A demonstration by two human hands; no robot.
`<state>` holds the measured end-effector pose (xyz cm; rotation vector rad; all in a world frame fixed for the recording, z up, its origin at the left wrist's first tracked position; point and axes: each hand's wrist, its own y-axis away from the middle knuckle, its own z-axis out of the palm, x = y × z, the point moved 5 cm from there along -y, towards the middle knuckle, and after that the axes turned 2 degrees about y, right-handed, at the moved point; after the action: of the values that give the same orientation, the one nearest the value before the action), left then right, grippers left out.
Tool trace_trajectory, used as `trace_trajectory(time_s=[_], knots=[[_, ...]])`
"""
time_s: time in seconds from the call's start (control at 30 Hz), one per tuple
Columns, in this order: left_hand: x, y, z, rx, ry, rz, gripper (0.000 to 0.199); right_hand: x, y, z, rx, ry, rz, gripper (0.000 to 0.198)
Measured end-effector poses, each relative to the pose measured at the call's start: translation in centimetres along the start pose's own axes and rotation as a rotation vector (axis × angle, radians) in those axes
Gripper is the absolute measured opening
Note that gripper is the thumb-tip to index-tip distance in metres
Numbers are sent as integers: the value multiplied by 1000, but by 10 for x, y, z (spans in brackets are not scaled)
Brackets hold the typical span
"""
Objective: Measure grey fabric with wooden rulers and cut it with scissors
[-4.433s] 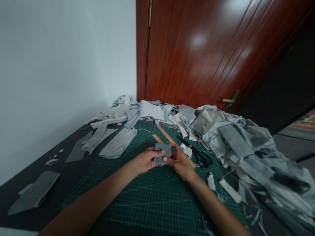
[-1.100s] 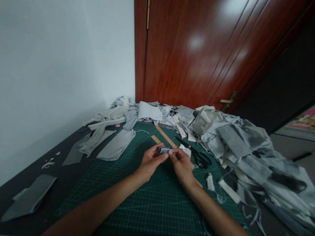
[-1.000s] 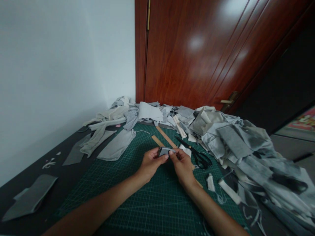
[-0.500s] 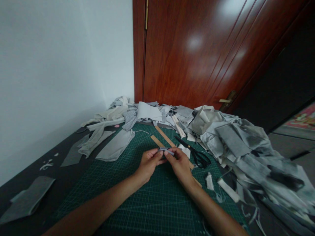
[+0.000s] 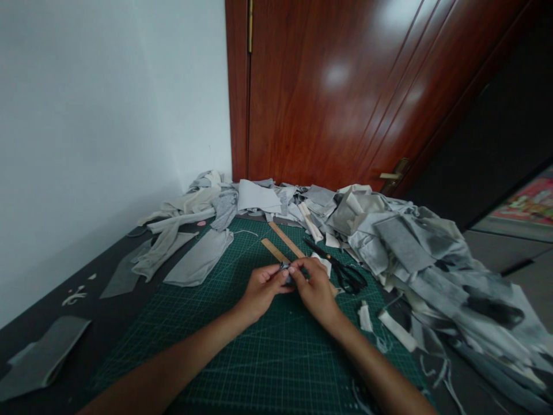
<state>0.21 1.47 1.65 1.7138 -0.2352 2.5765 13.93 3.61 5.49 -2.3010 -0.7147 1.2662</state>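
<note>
Between both hands is a small grey piece of fabric (image 5: 287, 276), mostly covered by the fingers. My left hand (image 5: 264, 288) pinches it from the left, thumb on top. From the right, my right hand (image 5: 314, 285) grips it with thumb and fingertips. Both are held over the green cutting mat (image 5: 242, 357). Just beyond the fingers lie two wooden rulers, the shorter ruler (image 5: 273, 249) and the longer ruler (image 5: 286, 239), partly hidden by the right hand. Black scissors (image 5: 339, 268) rest right of my right hand, near a white scrap (image 5: 322, 262).
A large heap of grey and cream fabric (image 5: 406, 248) runs along the right and back edges. Grey cloth pieces (image 5: 199, 259) lie at the left, with a folded grey piece (image 5: 49, 351) nearer. Behind stand a white wall (image 5: 86, 115) and a wooden door (image 5: 319, 104).
The grey fabric piece has been turned or bunched between the fingers, and the hands have drawn closer together. The whole view has shifted slightly.
</note>
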Motion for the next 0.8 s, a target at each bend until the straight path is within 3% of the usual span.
trace_trajectory(time_s=[0.17, 0.3, 0.43, 0.53, 0.67, 0.8], knots=[[1, 3, 5, -9, 21, 8, 42, -6, 8, 4, 47, -4, 0, 13], [0, 3, 5, 3, 21, 3, 42, 1, 11, 12, 17, -172, 82, 15], [-4, -1, 1, 22, -29, -2, 41, 9, 10, 14, 22, -198, 151, 16], [-2, -4, -4, 73, -85, 87, 38, 11, 10, 12, 30, -174, 164, 15], [6, -3, -7, 141, -191, 214, 58, 10, 10, 10, 45, -169, 176, 15], [14, -1, -9, 198, -285, 307, 39, 10, 10, 9, 69, -174, 174, 15]])
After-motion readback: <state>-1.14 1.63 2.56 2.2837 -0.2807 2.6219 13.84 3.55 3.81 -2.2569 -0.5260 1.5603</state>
